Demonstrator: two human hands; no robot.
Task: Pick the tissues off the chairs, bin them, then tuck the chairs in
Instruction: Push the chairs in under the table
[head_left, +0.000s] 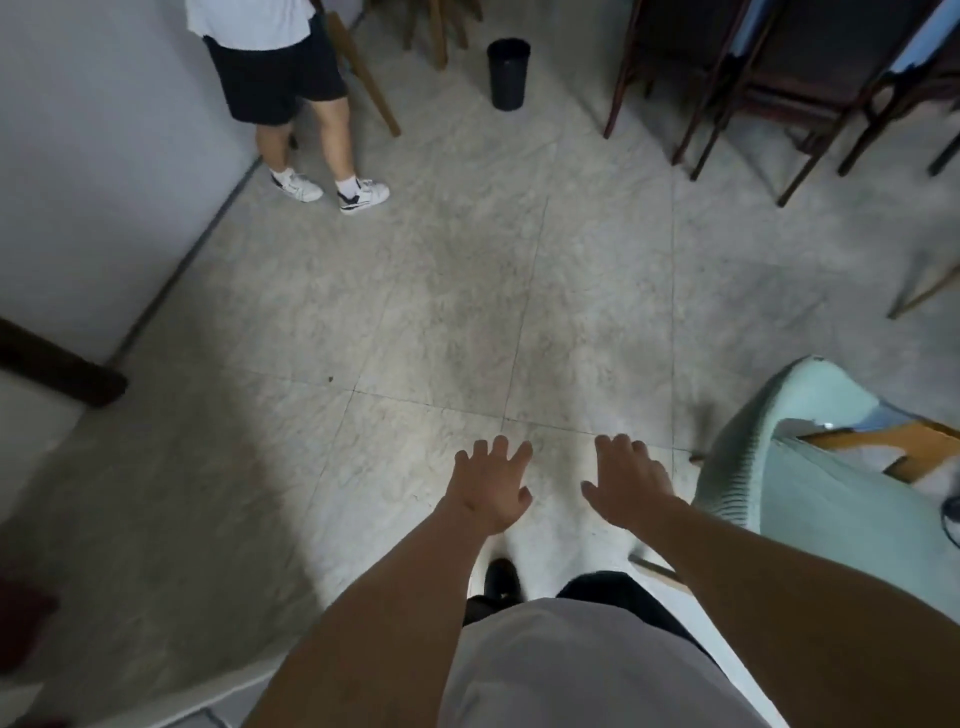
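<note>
My left hand (491, 486) and my right hand (628, 480) are stretched out side by side over the tiled floor, fingers spread and holding nothing. A black bin (508, 73) stands on the floor far ahead. Dark wooden chairs (769, 88) are grouped at the top right. Close to my right hand is a chair (810, 467) draped with a pale green knitted cover. No tissue is visible in this view.
A person in dark shorts and white trainers (296, 93) stands at the top left beside a white wall (104, 182). Light wooden chair legs (374, 88) are behind them. A dark wooden beam (57, 364) juts out at the left. Open tiled floor (467, 286) lies ahead.
</note>
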